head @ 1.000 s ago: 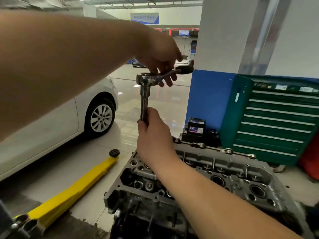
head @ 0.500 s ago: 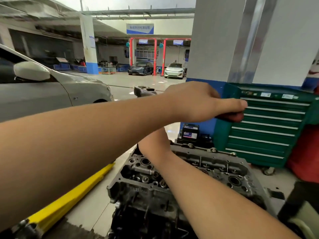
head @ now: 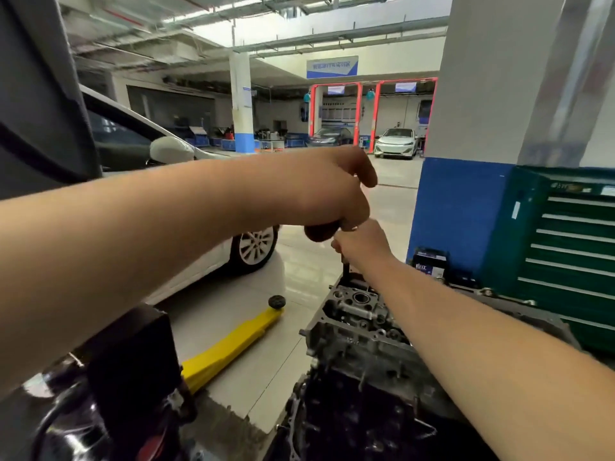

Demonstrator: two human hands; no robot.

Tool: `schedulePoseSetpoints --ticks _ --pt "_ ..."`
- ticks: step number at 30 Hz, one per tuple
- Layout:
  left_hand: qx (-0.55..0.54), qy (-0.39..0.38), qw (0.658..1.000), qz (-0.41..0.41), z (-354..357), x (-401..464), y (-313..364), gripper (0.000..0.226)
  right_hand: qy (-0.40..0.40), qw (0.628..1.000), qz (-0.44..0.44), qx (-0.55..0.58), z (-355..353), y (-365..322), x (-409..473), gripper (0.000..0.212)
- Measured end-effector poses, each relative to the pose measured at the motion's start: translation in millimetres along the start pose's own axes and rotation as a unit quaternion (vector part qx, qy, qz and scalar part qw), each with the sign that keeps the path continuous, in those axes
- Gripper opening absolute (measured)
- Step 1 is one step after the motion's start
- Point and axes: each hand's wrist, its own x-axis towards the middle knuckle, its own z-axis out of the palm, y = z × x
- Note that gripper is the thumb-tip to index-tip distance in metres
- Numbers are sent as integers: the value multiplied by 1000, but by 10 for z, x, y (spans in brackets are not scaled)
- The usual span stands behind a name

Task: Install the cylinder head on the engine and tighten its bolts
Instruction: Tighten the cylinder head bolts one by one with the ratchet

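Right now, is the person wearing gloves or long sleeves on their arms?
No. Both arms are bare as far as the picture shows: no sleeves, no gloves. The left hand and the right hand have no rings that I can see, and neither wrist shows a watch or band.

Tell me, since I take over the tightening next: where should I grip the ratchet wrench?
Grip the ratchet wrench at its dark handle end, coming from above, as the left hand does; that end lies farthest from the upright extension. The right hand steadies the extension over the cylinder head.
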Motion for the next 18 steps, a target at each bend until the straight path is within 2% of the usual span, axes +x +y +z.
schedulePoseSetpoints --ticks 2,5,7,9,11,12,13,15,18 --pt "29 29 999 -28 -167 -98 -155 60 -3 994 38 105 -24 -59 42 23" --pt "-1 49 993 -110 -289 -155 -282 61 -28 980 45 194 11 -179 20 16" --pt "-55 87 984 -145 -305 -175 -330 59 -28 980 48 193 14 -187 24 9" --pt "-62 138 980 -127 -220 -162 -371 50 -20 985 49 167 34 -175 16 9" --pt "66 180 980 -61 -3 -145 -382 29 -5 985 43 168 53 -170 -8 9" --pt "153 198 968 -25 106 -135 -420 22 5 986 38 165 70 -158 -4 9" --pt "223 218 950 12 163 -111 -487 27 13 987 35 158 83 -159 -16 9" --pt "291 264 918 56 125 -30 -653 48 23 986 33 161 108 -166 -39 10" --pt "372 305 876 31 -95 172 -1049 64 25 981 42 187 121 -158 -44 9"
